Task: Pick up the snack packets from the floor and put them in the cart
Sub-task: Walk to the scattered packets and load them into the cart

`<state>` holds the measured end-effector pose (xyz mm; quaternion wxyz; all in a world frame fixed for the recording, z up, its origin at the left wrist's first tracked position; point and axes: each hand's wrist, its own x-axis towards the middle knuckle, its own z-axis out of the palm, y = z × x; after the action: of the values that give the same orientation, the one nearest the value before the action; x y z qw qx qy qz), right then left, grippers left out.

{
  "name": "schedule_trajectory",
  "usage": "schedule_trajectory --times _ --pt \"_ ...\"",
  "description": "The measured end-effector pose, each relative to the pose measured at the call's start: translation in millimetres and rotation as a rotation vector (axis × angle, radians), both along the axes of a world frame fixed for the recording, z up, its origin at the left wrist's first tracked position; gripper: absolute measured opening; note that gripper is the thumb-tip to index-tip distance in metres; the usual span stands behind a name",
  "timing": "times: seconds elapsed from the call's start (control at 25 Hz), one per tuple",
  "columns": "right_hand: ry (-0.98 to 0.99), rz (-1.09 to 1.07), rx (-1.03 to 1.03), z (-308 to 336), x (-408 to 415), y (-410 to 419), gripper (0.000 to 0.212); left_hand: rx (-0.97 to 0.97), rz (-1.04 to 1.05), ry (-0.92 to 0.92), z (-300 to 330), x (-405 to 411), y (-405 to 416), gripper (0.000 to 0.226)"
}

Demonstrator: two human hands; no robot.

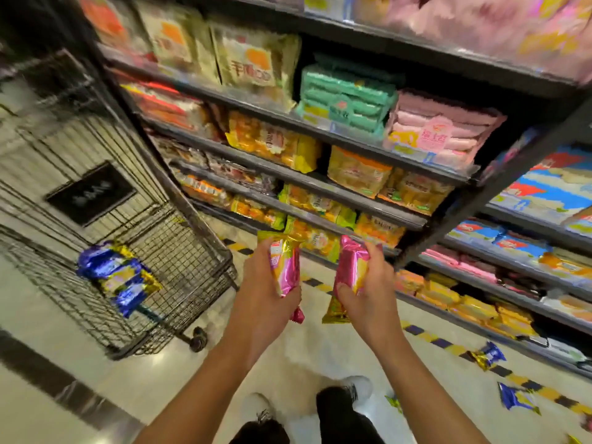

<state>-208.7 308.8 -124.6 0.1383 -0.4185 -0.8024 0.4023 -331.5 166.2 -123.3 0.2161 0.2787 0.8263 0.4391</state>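
- We see a pink and gold foil packet in the left hand.
- We see a second packet, pink with a yellow-green end, in the right hand.
- We see blue and gold packets in the dark wire cart.
- We see two more blue and gold packets near the right edge of the pale glossy floor.
- We see a yellow and black striped line along the floor beside the dark shelves.
- We see mint green packs and pale pink packs on the shelves.
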Motion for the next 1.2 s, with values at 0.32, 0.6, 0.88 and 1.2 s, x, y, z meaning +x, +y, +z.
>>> schedule_trajectory --times 0.32,0.6,0.88,1.2 --pt "-0.002 0.304 0.003 16.9 -97.7 -121.7 0.084 -0.032 0.382 0.004 3.2 -45.5 -152.6 0.088" --pt "-0.017 0.555 -0.031 25.6 -173.7 -175.9 0.084 0.025 0.609 -0.023 5.1 -80.6 -221.2 0.093" --pt "0.032 0.724 -0.068 35.5 -277.0 -204.9 0.084 0.028 0.801 0.0 22.2 -139.9 -246.3 0.087" --pt "0.027 0.802 -0.146 24.9 -368.8 -211.1 0.087 -0.058 0.88 0.062 31.8 -207.0 -260.7 0.086"
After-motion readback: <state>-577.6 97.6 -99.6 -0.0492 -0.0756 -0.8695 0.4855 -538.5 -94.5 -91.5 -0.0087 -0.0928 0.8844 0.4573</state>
